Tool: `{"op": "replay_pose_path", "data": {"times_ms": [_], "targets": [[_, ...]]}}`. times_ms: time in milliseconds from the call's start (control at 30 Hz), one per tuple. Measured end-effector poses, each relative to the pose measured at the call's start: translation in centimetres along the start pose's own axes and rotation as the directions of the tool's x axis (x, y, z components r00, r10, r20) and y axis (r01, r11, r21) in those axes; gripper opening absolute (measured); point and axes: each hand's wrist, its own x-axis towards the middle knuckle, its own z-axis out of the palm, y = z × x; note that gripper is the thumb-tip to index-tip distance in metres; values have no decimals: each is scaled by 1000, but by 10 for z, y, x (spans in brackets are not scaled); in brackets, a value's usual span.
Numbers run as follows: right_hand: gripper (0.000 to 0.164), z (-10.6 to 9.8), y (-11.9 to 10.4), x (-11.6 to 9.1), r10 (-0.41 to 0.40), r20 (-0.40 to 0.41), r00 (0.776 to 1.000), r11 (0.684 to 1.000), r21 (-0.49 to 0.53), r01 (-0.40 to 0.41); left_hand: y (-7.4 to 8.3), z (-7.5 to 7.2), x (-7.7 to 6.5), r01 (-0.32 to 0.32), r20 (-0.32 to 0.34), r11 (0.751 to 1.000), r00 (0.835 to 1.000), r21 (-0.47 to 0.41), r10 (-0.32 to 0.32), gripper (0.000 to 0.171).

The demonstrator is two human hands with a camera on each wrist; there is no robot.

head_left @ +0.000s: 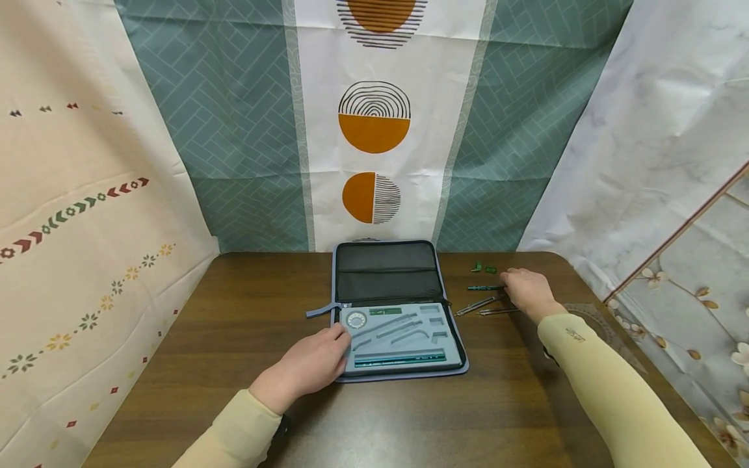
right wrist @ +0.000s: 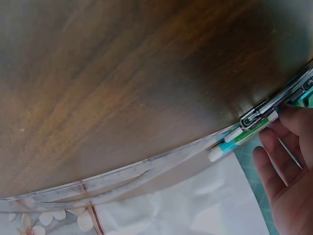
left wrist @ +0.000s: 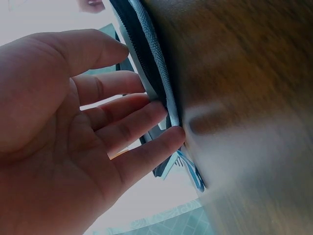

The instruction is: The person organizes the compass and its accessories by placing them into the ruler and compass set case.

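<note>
An unzipped blue case (head_left: 462,370) lies open, its lid standing at the back. Inside is a pale grey tray (head_left: 374,331) with shaped slots, holding teal rulers (head_left: 400,358), a green piece (head_left: 385,311) and a white round piece (head_left: 356,319). My left hand (head_left: 318,361) touches the case's left edge, its fingers (left wrist: 142,152) extended against the zipper. At the right, my right hand (head_left: 526,292) pinches the end of an eraser (right wrist: 244,137) with a green and blue sleeve; it is hidden in the head view. A metal compass (right wrist: 264,112) lies right beside these fingers.
Left of the right hand lie a teal pen-like piece (head_left: 484,287), a compass (head_left: 475,306) and a thin metal tool (head_left: 497,311). Small green pieces (head_left: 490,269) sit behind them. A transparent protractor (head_left: 603,325) lies near the table's right edge. Patterned cloths surround the wooden table (head_left: 246,312).
</note>
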Motion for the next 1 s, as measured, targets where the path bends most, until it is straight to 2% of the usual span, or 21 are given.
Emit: {"op": "replay_pose_path", "data": {"times_ms": [500, 1000], "targets": [[13, -4, -3, -4, -22, -64, 998, 999, 41, 25, 2, -1, 0, 7, -4, 1000, 1000, 4, -7, 21], [14, -13, -26, -5, -54, -123, 991, 995, 73, 63, 2, 1, 0, -4, -30, 1000, 1000, 5, 4, 20]]}}
